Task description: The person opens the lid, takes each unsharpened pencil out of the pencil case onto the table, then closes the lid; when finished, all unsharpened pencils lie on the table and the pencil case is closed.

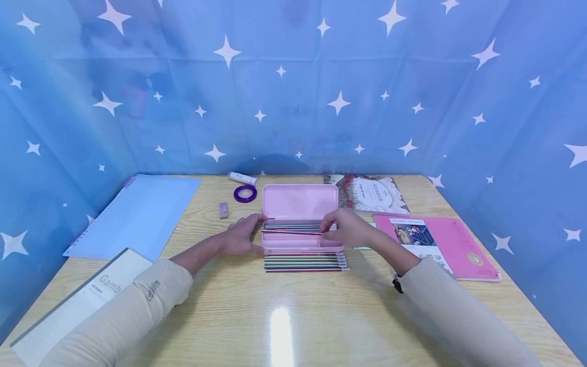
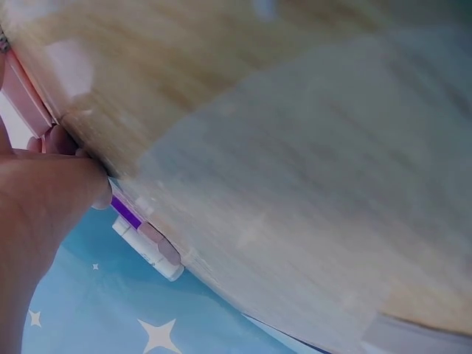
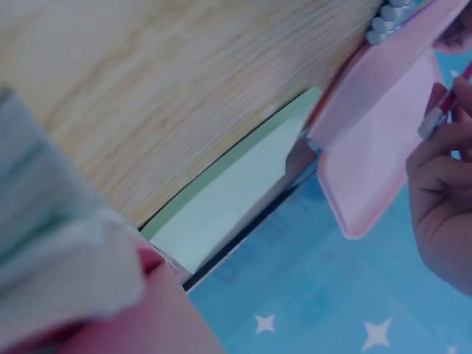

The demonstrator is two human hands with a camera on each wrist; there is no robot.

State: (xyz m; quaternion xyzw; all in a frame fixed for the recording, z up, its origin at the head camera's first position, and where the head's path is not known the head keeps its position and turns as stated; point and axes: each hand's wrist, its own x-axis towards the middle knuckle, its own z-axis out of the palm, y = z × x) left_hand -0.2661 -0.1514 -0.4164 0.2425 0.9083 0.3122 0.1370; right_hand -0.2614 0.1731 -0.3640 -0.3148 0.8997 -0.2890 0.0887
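Note:
A pink pencil case [image 1: 300, 200] lies with its lid raised at the middle of the table. My left hand [image 1: 238, 237] holds its left end, thumb at the front corner and fingers near the hinge. Over the open tray, my right hand [image 1: 350, 229] pinches a dark red pencil [image 1: 291, 233] near its right end. The right wrist view shows this pencil's metal-capped end [image 3: 431, 124] between the fingers. Several pencils [image 1: 289, 226] lie inside the tray's back part. More pencils [image 1: 302, 263] form a row along the case's front, their capped ends to the right.
Behind left are a glue stick [image 1: 243, 178], a purple tape roll [image 1: 245, 193] and a small eraser-like block [image 1: 223, 210]. A blue spiral notebook [image 1: 142, 214] and a white notebook [image 1: 91, 300] lie left. On the right are a pink book [image 1: 463, 244] and a patterned booklet [image 1: 371, 193].

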